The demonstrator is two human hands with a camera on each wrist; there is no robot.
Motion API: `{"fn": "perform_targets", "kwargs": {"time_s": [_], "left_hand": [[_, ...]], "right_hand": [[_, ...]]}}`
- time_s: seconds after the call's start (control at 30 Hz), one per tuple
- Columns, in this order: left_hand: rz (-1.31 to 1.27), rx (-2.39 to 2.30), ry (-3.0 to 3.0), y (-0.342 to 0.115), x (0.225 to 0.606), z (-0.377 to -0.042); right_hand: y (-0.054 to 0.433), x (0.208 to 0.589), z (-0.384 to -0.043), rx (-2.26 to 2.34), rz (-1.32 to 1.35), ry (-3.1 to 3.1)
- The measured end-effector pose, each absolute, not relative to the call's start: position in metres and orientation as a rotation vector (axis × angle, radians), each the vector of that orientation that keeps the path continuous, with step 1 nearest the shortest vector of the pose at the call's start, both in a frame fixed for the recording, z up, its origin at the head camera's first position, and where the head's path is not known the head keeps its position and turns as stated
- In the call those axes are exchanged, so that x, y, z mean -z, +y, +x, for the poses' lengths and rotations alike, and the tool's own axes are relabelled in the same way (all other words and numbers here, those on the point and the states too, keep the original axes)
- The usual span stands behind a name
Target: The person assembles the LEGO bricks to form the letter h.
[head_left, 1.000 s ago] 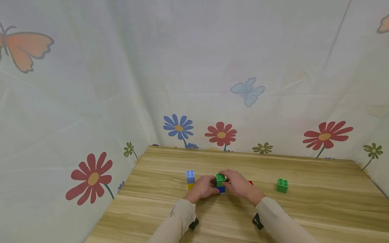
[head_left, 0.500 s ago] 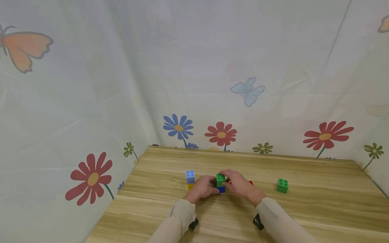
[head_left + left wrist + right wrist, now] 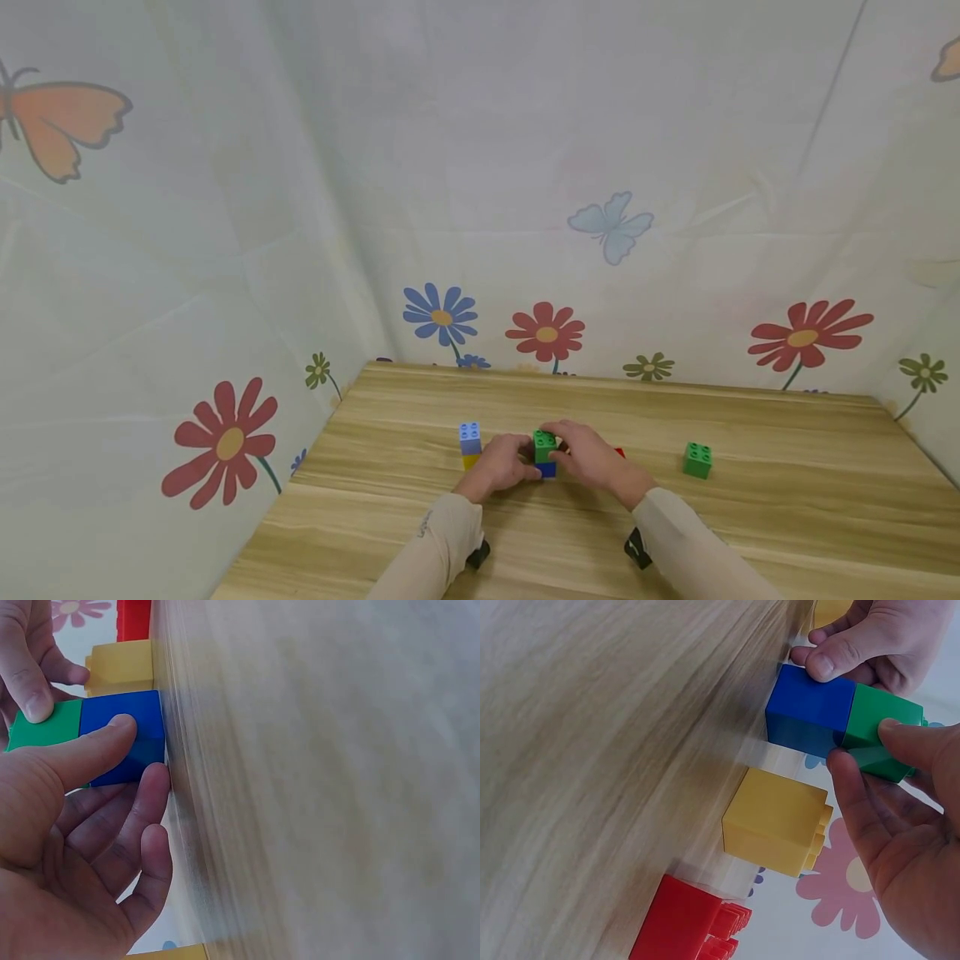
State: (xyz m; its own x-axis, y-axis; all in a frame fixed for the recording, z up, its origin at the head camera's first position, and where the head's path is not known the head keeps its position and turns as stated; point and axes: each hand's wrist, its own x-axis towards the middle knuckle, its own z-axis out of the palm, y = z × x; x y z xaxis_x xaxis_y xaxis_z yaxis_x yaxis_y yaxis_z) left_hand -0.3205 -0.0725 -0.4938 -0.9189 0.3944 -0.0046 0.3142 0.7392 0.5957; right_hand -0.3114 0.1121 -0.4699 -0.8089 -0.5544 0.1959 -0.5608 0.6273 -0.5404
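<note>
A green toy building block (image 3: 543, 447) sits on top of a blue building block (image 3: 547, 470), the two flush in a small upright tower on the wooden table. My left hand (image 3: 502, 463) pinches the blue block, its thumb (image 3: 112, 739) lying on the near face. From the other side my right hand (image 3: 594, 458) grips the green block between thumb and fingers (image 3: 855, 799). In the right wrist view, the seam between both blocks shows as a straight line.
Left of the hands, a light blue block (image 3: 470, 440) stands on a yellow one (image 3: 471, 460). A separate yellow block (image 3: 776, 821) and a red block (image 3: 679, 919) stand beside the right hand. Farther right is another green block (image 3: 697, 460). A flowered cloth (image 3: 480, 208) hangs behind the table.
</note>
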Motion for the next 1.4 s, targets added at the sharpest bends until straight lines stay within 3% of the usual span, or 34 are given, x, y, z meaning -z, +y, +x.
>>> {"fn": "perform_targets", "kwargs": {"time_s": [1.4], "left_hand": [[0.571,-0.913,2.803,-0.0717,0.4916,-0.3199]], "right_hand": [[0.1120,0.4711,-0.3089,-0.986,0.904,-2.856]]}}
